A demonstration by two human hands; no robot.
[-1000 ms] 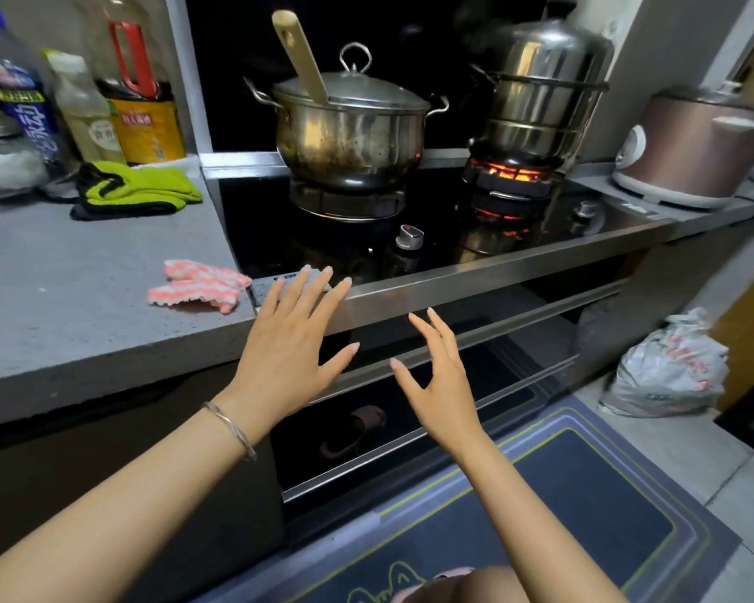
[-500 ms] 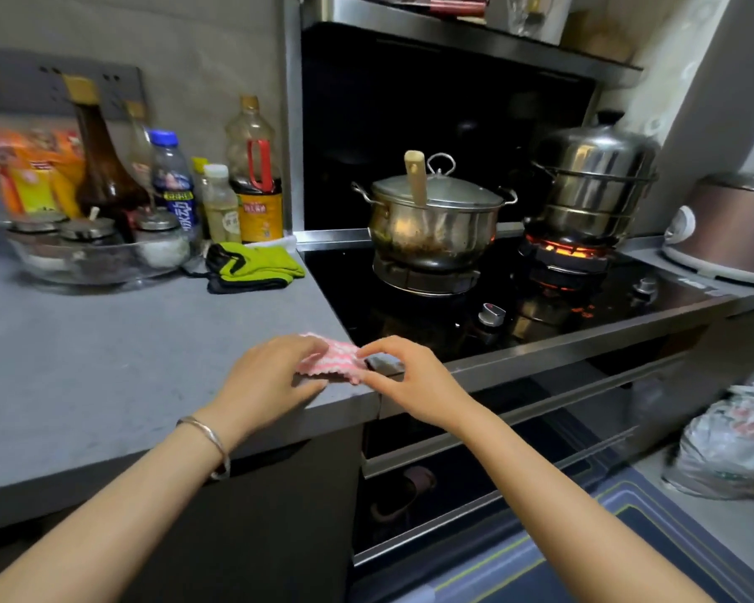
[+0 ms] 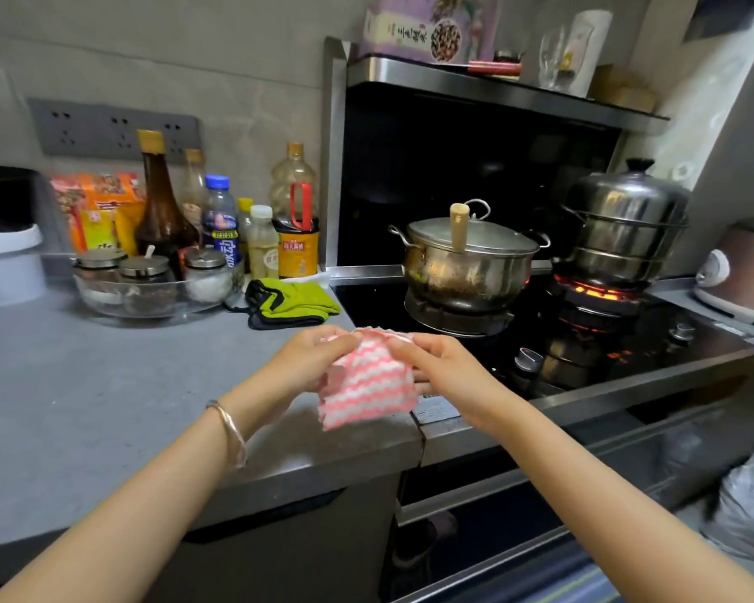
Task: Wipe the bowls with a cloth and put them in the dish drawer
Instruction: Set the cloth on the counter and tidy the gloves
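Head view: we hold the pink-and-white cloth (image 3: 366, 380) up in both hands over the front edge of the grey tabletop (image 3: 105, 406).

Our left hand (image 3: 305, 363) pinches the cloth's upper left edge with curled fingers. Our right hand (image 3: 449, 372) grips the upper right, with some fingers tucked behind the fabric. The cloth hangs spread from that top edge, lower edge toward us, wavy stripes running left to right. It looks about as wide as it is long, so we cannot name a long axis. Beyond it, a lidded pot (image 3: 466, 263) and a steamer (image 3: 623, 228) stand on the stove, and a green cloth (image 3: 292, 300) lies near the bottles.
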